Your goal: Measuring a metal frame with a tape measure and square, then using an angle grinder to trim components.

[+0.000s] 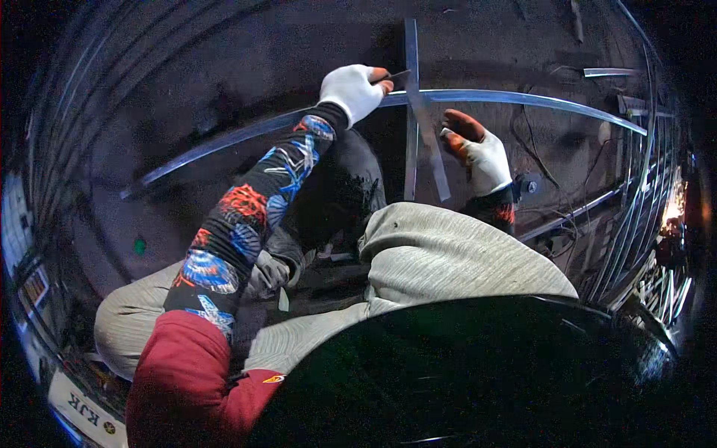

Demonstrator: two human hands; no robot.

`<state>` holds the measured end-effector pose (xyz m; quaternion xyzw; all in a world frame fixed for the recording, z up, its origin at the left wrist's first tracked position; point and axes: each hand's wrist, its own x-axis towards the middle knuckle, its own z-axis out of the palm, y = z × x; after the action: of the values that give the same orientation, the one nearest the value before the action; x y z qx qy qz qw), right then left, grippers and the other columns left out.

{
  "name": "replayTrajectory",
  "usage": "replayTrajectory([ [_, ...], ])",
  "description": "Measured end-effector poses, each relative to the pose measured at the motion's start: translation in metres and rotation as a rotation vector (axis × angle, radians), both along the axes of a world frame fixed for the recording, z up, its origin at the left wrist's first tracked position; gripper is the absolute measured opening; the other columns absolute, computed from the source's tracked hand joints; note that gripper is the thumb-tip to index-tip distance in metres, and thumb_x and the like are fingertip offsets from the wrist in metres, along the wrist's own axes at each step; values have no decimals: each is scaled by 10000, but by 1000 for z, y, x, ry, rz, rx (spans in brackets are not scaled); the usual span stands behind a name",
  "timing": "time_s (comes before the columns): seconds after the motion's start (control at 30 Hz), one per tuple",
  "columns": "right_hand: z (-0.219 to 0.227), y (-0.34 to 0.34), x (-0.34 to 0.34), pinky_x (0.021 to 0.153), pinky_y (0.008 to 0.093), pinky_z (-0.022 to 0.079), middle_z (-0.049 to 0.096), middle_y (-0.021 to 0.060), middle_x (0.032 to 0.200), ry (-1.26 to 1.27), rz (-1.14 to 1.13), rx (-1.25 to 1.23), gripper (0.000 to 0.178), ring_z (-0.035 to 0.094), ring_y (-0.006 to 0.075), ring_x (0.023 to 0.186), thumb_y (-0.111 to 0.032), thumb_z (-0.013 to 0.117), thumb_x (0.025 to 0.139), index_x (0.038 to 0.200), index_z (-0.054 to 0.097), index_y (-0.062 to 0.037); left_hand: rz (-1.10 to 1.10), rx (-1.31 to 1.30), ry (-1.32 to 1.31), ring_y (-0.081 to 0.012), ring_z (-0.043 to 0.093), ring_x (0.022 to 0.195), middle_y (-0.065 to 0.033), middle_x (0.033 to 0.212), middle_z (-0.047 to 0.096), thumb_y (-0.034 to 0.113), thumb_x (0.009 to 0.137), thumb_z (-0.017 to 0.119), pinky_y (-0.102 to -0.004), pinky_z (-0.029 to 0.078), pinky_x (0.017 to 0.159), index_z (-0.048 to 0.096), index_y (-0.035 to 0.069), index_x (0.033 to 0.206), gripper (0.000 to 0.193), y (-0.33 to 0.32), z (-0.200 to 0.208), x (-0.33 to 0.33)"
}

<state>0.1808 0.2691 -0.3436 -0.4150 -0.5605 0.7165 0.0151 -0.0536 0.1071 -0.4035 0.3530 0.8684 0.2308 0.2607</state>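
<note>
My left hand [355, 91], in a white glove with orange fingertips, is closed on the short arm of a flat L-shaped metal square [431, 153]. The square's long blade slants down across the crossing of two metal bars. One is a long crosswise bar [523, 97], bowed by the lens; the other is an upright bar [411, 52] running away from me. My right hand [485, 157], gloved alike, is just right of the blade, its thumb and fingers curved and apart with nothing seen between them.
My bent knee [455, 254] is close below the bars. A large dark curved shape [448, 373] covers the lower view. Thin cables [534, 145] lie on the dark floor at right. Bright sparks [676, 201] and loose metal strips [676, 295] show at the far right.
</note>
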Motion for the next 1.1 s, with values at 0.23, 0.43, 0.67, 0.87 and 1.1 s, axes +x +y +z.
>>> replayTrajectory([
  [0.23, -8, -2, -1, 770, 237, 542, 770, 15, 1019, -142, -7, 99, 309, 664, 73, 837, -87, 792, 950, 1251, 766, -26, 84, 150, -115, -285, 766, 950, -93, 1021, 799, 607, 910, 719, -381, 600, 837, 814, 256, 1171, 447, 6, -11, 3],
  [0.43, -36, -8, -2, 770, 237, 554, 789, 27, 1002, -106, -61, 304, 221, 684, 69, 845, -115, 765, 978, 1176, 798, -22, 8, 164, 11, -257, 772, 969, -66, 1061, 805, 601, 890, 768, -346, 605, 848, 816, 232, 1165, 463, 6, -10, 10],
  [0.67, -31, -19, -18, 807, 247, 576, 796, 49, 993, -93, -50, 424, 213, 721, 94, 865, -79, 756, 969, 1168, 799, -20, 29, 86, -31, -271, 765, 998, -79, 1092, 798, 637, 896, 721, -396, 612, 872, 814, 226, 1152, 493, 7, -5, 8],
  [0.87, -44, -12, -25, 831, 245, 578, 815, 64, 1013, -124, -51, 637, 206, 747, 103, 880, -70, 771, 944, 1143, 809, -34, 15, 120, -6, -286, 763, 1001, -83, 1092, 797, 658, 897, 701, -411, 606, 878, 815, 213, 1146, 523, 9, -4, 10],
  [1.1, -58, -7, -35, 856, 255, 581, 821, 72, 1024, -25, -78, 565, 213, 759, 111, 910, -90, 806, 918, 1125, 816, -40, 20, 89, -7, -296, 754, 1022, -88, 1096, 792, 678, 899, 679, -412, 596, 897, 815, 202, 1143, 552, 7, -5, 11],
])
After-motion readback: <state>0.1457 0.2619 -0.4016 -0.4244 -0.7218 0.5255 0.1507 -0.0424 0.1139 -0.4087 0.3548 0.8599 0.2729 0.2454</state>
